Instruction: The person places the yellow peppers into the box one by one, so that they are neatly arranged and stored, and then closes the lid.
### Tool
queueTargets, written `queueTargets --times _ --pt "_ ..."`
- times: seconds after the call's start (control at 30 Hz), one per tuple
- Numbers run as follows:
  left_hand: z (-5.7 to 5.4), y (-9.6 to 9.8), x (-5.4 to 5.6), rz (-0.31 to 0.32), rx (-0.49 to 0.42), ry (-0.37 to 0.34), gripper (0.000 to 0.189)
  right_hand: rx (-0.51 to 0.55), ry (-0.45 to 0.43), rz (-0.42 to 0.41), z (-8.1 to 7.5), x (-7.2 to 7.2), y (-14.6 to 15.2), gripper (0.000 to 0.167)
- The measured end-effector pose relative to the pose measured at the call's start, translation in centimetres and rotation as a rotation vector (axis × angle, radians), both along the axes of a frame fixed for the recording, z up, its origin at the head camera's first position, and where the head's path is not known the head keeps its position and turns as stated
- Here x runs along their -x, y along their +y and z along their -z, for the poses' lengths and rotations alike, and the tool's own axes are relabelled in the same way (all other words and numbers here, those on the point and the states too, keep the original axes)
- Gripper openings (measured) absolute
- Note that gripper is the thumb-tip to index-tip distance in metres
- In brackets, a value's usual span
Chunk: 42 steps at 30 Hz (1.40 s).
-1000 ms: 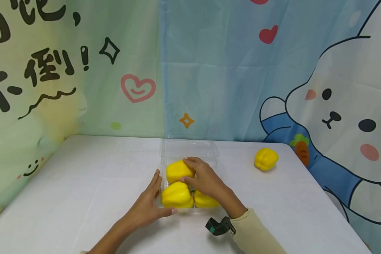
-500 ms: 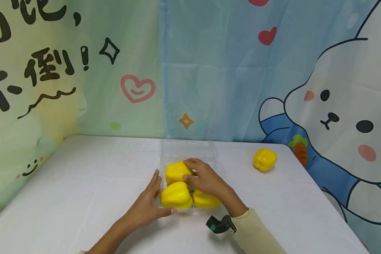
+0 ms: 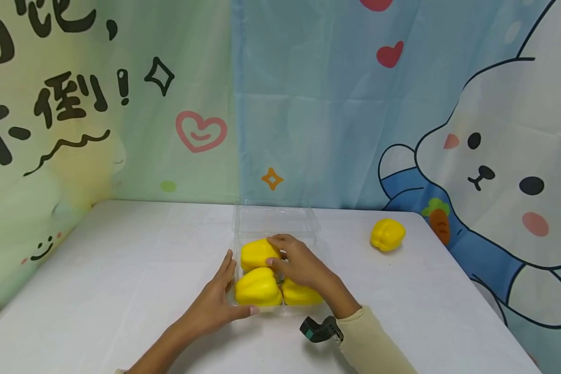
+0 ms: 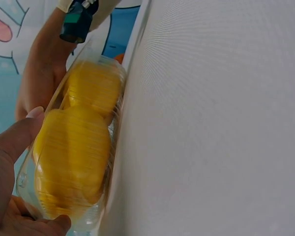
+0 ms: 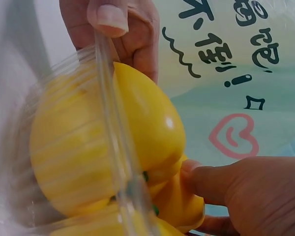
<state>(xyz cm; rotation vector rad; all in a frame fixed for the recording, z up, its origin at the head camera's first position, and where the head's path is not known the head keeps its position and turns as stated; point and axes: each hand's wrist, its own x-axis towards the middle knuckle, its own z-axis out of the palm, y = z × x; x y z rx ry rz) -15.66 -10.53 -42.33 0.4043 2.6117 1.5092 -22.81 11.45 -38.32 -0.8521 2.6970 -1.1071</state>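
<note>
In the head view, a clear plastic clamshell box (image 3: pixel 287 310) holds three yellow bell peppers. My left hand (image 3: pixel 217 298) grips its near left corner, thumb over the front rim and fingers along the left side. At the back left of the box, my right hand (image 3: pixel 301 265) holds one bell pepper (image 3: pixel 257 254) between thumb and fingers. In front of it lie a second bell pepper (image 3: pixel 258 287) on the left and a third pepper (image 3: pixel 301 293) on the right, partly under my right wrist. The right wrist view shows my right thumb (image 5: pixel 206 179) pressed on the back pepper.
The box's clear lid (image 3: pixel 277 221) stands open behind it. Another yellow bell pepper (image 3: pixel 388 235) lies at the back right of the white table (image 3: pixel 121 270). A printed cloth (image 3: pixel 304 130) hangs behind the table. A black wrist camera (image 3: pixel 319 329) sits by my right sleeve.
The back pepper and my right fingers have sunk slightly lower into the box. My left hand keeps its hold; the whole head view has shifted a little.
</note>
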Motion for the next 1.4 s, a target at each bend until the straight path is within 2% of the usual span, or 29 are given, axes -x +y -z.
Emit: queueTargets --times 0.23,0.4,0.6,0.83,1.17,1.4 --pt "0.06 -0.08 -0.06 0.0 -0.003 -0.002 0.116 -0.025 -0.035 0.019 0.1 0.05 -0.42 0.054" --pt "0.15 -0.04 -0.02 0.0 -0.004 -0.003 0.115 -0.093 0.002 0.048 0.1 0.0 -0.69 0.055" --pt "0.0 0.03 0.0 0.006 -0.011 -0.006 0.116 -0.109 0.036 0.064 0.07 -0.09 -0.54 0.056" --pt "0.06 0.06 0.04 0.007 -0.019 -0.013 0.116 -0.125 0.033 0.072 0.16 -0.29 -0.6 0.055" --pt "0.21 0.03 0.04 0.013 -0.029 0.006 0.116 -0.135 0.033 0.053 0.21 -0.43 -0.36 0.054" --pt "0.21 0.08 0.02 0.002 -0.009 0.003 0.117 -0.14 0.037 -0.004 -0.04 -0.49 0.03 0.054"
